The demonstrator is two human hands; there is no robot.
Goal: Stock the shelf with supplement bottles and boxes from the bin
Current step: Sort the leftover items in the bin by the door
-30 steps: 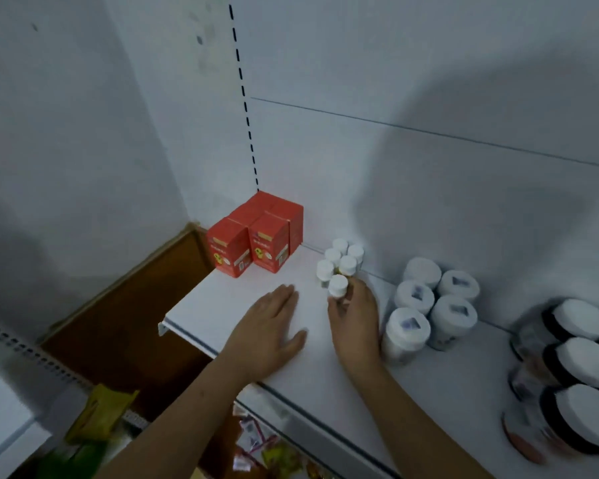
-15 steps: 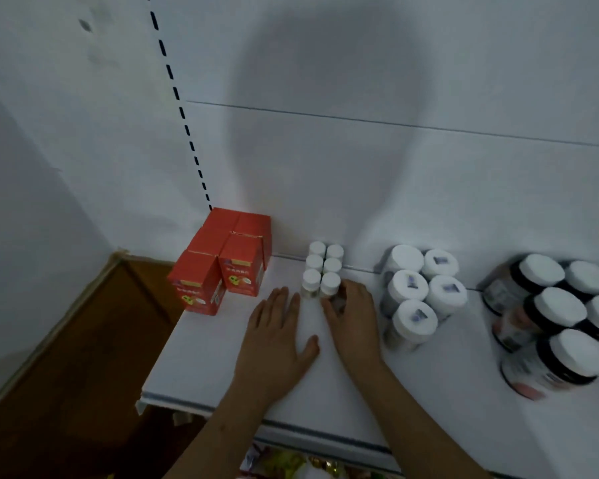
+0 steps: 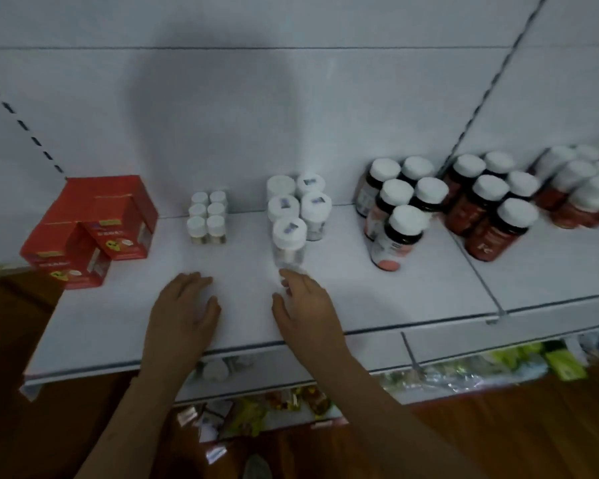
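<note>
On the white shelf [image 3: 412,288], several small white-capped bottles [image 3: 207,216] stand in two neat rows. Red boxes [image 3: 94,226] are stacked at the left end. A cluster of clear white-capped bottles [image 3: 294,216] stands to the right of the small ones. My left hand [image 3: 184,309] rests flat on the shelf in front of the small bottles, holding nothing. My right hand [image 3: 305,305] hovers with relaxed fingers just in front of the nearest clear bottle, empty. I cannot tell whether its fingertips touch that bottle.
Dark bottles with white caps [image 3: 398,209] and red ones [image 3: 491,209] fill the shelf further right. A metal divider [image 3: 478,267] splits the shelf. Below the shelf edge, mixed packets lie in a lower bin [image 3: 256,413]. The floor is brown.
Both hands have drawn back from the small bottles toward the shelf's front edge. My right hand let go of the small bottle, which now stands in the rows. The view swung right.
</note>
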